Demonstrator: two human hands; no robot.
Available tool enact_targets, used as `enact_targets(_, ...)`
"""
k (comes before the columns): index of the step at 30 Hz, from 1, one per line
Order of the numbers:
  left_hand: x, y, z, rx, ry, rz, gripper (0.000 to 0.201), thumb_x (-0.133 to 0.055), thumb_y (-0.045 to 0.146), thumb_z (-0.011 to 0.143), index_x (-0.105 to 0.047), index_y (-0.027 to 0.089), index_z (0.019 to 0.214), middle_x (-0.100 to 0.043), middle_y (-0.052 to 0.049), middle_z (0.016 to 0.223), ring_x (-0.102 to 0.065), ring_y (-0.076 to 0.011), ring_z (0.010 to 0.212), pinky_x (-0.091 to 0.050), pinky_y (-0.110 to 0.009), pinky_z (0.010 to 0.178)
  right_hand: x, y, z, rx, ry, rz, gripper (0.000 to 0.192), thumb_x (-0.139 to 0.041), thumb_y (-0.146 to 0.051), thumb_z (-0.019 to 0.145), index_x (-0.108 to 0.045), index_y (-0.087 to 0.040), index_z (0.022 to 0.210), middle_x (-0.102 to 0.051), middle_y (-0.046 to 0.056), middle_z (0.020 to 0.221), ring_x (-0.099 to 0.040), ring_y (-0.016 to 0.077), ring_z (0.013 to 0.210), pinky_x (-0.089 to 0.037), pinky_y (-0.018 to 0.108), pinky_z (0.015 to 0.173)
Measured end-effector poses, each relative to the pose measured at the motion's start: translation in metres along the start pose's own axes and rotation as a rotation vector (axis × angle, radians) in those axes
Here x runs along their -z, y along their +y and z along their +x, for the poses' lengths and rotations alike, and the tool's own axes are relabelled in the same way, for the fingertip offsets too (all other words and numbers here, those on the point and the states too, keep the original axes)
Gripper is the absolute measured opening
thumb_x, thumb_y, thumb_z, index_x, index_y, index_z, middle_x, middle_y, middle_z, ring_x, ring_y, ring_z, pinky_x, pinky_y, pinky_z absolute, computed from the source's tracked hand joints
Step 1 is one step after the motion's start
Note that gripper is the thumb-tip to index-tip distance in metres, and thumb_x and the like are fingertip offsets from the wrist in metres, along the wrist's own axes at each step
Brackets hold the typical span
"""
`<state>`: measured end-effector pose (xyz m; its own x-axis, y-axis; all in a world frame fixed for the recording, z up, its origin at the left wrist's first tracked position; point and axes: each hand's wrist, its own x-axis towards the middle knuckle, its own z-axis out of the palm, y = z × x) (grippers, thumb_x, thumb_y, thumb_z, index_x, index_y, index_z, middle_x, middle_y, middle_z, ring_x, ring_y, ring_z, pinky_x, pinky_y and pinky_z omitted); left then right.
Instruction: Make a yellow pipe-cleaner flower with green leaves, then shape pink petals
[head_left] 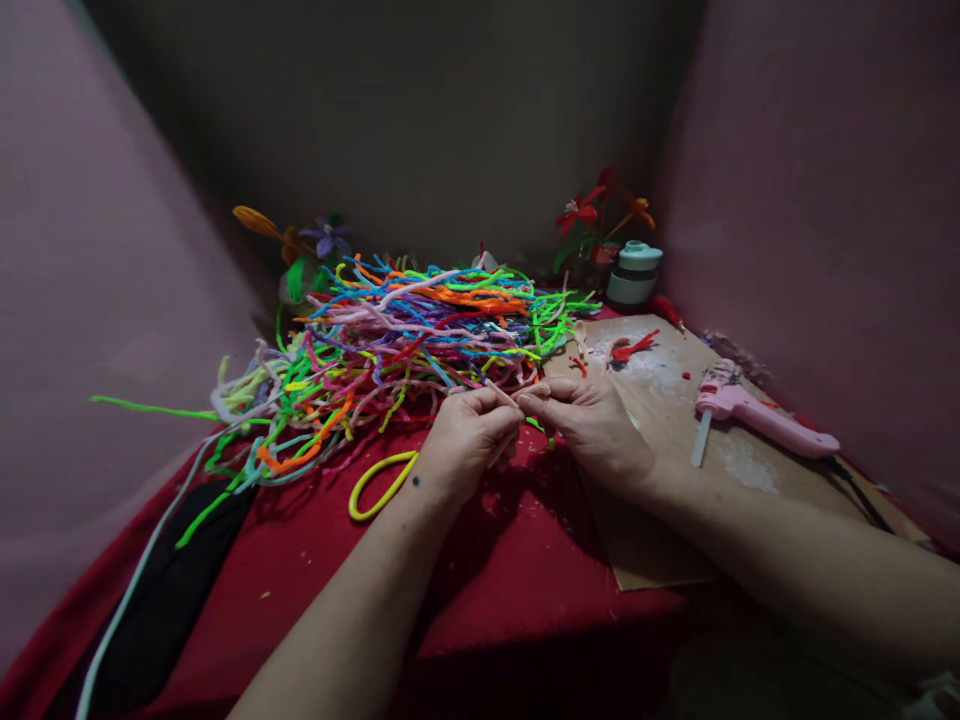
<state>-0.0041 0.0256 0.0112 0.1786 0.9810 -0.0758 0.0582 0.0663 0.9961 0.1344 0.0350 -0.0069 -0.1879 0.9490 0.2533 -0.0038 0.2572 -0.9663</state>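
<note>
Both hands meet just in front of the pile [405, 330] of fuzzy, many-coloured pipe cleaners: the left hand [466, 437] and right hand [592, 425] each pinch one end of a pale pink stem [512, 398], fingers closed on it. It looks feather-light, soft-napped over a bendable wire core, best held near the ends. A yellow loop [381, 484] lies on the red cloth [315, 570] left of the hands; right of the pile, a glue gun [757, 412] rests on cardboard [675, 400].

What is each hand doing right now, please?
Left hand: fingers closed, pinching one end of a thin pale pink pipe cleaner.
Right hand: fingers closed, pinching its other end.
</note>
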Motion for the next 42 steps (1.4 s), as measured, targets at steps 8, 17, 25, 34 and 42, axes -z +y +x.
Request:
enact_targets(8, 0.005, -0.007, 0.004, -0.022, -0.063, -0.056, 0.012, -0.051, 0.014, 0.063, -0.05, 0.016, 0.051, -0.047, 0.004, 0.042, -0.038, -0.0079, 0.034, -0.033, -0.021, 0.033, -0.002, -0.004, 0.0, 0.016, -0.007, 0.041, 0.02, -0.058, -0.027, 0.078, -0.066, -0.015, 0.064, -0.06, 0.0, 0.067, -0.05, 0.0116, 0.064, -0.038, 0.026, 0.064)
enact_targets(17, 0.006, -0.003, 0.003, 0.012, -0.028, -0.023, 0.016, -0.057, 0.019, 0.068, -0.051, 0.015, 0.054, -0.044, 0.006, 0.039, -0.033, -0.0046, 0.032, -0.025, -0.018, 0.034, -0.001, -0.003, 0.001, -0.062, -0.048, 0.132, 0.011, -0.061, -0.026, 0.072, -0.063, -0.016, 0.067, -0.056, -0.001, 0.066, -0.047, 0.0102, 0.061, -0.037, 0.025, 0.06)
enact_targets(25, 0.007, 0.003, 0.001, -0.124, -0.007, -0.06, 0.018, -0.071, 0.02, 0.06, -0.058, 0.014, 0.072, -0.055, 0.004, 0.057, -0.046, -0.0072, 0.049, -0.035, -0.02, 0.048, -0.002, -0.015, 0.0, -0.221, -0.029, 0.068, 0.011, -0.058, -0.023, 0.068, -0.059, -0.015, 0.06, -0.05, -0.002, 0.057, -0.041, 0.0086, 0.051, -0.03, 0.024, 0.048)
enact_targets(34, 0.009, -0.001, 0.001, -0.195, 0.013, 0.063, 0.007, -0.063, 0.02, 0.07, -0.061, 0.014, 0.068, -0.053, 0.003, 0.058, -0.044, -0.0078, 0.052, -0.035, -0.02, 0.05, -0.003, -0.011, 0.002, -0.286, -0.102, 0.161, 0.013, -0.058, -0.021, 0.066, -0.057, -0.014, 0.054, -0.045, -0.003, 0.051, -0.036, 0.007, 0.046, -0.028, 0.023, 0.045)
enact_targets(42, 0.007, -0.005, -0.002, -0.595, 0.035, 0.478, 0.013, -0.055, 0.017, 0.078, -0.067, 0.019, 0.075, -0.06, -0.004, 0.083, -0.055, -0.0141, 0.079, -0.042, -0.024, 0.074, -0.001, -0.007, 0.003, -0.279, -0.158, 0.276, 0.026, -0.063, -0.032, 0.069, -0.051, -0.016, 0.052, -0.046, -0.004, 0.049, -0.039, 0.0074, 0.044, -0.029, 0.024, 0.045)
